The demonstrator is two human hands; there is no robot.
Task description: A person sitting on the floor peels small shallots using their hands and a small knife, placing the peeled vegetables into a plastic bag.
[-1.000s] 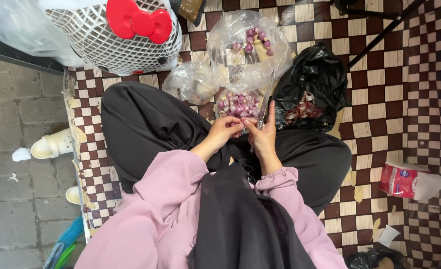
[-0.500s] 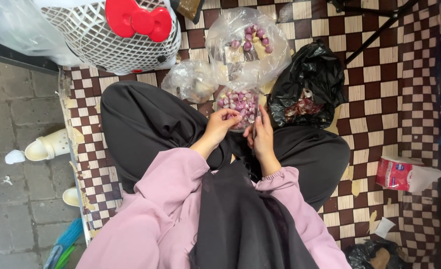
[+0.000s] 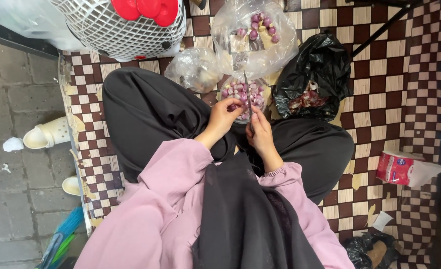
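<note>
At frame centre, I see my left hand pinching a small purple shallot; my right hand is clenched on a knife, blade upright, over the bowl of shallots.

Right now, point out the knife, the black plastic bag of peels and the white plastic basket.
thin-bladed knife (image 3: 248, 92), head view, on the middle of the blade.
crumpled black plastic bag (image 3: 325, 62), head view, on its upper fold.
white plastic lattice basket (image 3: 116, 30), head view, on its mesh wall.
</note>
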